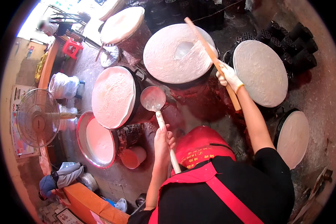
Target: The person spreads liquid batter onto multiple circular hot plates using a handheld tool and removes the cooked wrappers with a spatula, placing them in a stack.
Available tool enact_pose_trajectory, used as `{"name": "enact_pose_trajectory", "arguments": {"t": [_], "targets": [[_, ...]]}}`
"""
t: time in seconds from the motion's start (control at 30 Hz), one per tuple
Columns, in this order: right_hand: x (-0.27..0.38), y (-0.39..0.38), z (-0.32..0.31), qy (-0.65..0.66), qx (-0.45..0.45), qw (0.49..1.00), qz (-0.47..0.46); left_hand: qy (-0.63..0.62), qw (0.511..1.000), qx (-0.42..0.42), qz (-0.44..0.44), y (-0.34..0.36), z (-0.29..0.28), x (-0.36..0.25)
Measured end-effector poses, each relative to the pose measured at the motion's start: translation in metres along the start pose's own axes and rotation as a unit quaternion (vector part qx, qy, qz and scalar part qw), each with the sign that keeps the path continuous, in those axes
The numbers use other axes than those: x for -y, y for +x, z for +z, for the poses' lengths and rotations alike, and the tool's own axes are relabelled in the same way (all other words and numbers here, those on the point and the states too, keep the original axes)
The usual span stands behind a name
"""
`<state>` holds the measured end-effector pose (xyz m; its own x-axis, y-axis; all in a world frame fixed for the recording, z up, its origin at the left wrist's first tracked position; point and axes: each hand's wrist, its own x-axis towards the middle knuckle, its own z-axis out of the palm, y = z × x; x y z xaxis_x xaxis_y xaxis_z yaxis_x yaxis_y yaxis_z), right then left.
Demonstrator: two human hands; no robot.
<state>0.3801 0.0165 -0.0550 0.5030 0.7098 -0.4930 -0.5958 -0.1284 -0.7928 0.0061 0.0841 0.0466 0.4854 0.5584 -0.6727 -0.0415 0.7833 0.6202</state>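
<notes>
My left hand [164, 141] is closed round the long white handle of a ladle [153, 98]. The ladle's round metal bowl has a whitish film in it and hangs between the left and middle griddles. In a white glove, my right hand [229, 77] grips a long flat wooden stick [203, 39]. The stick slants over the right part of the middle griddle's pale batter sheet [164, 56]; whether it touches the sheet I cannot tell. A smooth, lighter patch [184, 50] shows in that sheet. Another pale sheet [114, 97] covers the griddle on the left.
More pale-covered round griddles stand at right [260, 72], lower right [293, 140] and far left [122, 24]. A wide basin [100, 140] of white batter sits left, near a pink bucket [133, 156]. Black perforated coal cylinders [300, 44] are stacked far right. A fan [38, 118] stands at the left.
</notes>
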Motion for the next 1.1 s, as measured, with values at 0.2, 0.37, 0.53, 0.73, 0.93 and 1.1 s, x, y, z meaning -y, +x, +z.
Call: {"name": "enact_pose_trajectory", "arguments": {"t": [0.2, 0.37, 0.53, 0.73, 0.93, 1.1], "targets": [[-0.015, -0.011, 0.09, -0.234, -0.009, 0.963, -0.131, -0.016, 0.999, 0.018, 0.03, 0.002, -0.002, -0.018], [-0.065, -0.029, 0.096, 0.087, -0.244, 0.961, -0.102, -0.049, 0.998, -0.002, 0.029, 0.004, -0.007, -0.036], [-0.051, -0.017, 0.162, -0.031, -0.158, 0.985, -0.061, -0.073, 0.996, 0.049, -0.023, 0.016, -0.03, -0.042], [-0.078, -0.047, 0.129, 0.073, -0.282, 0.951, -0.098, -0.022, 0.998, 0.032, -0.052, 0.023, -0.048, -0.05], [-0.067, -0.019, 0.145, -0.04, -0.154, 0.984, -0.074, 0.021, 0.997, 0.053, -0.054, 0.023, -0.043, -0.058], [-0.028, 0.006, 0.094, -0.101, -0.224, 0.966, -0.076, 0.059, 0.992, 0.083, -0.08, 0.035, -0.042, -0.059]]}}
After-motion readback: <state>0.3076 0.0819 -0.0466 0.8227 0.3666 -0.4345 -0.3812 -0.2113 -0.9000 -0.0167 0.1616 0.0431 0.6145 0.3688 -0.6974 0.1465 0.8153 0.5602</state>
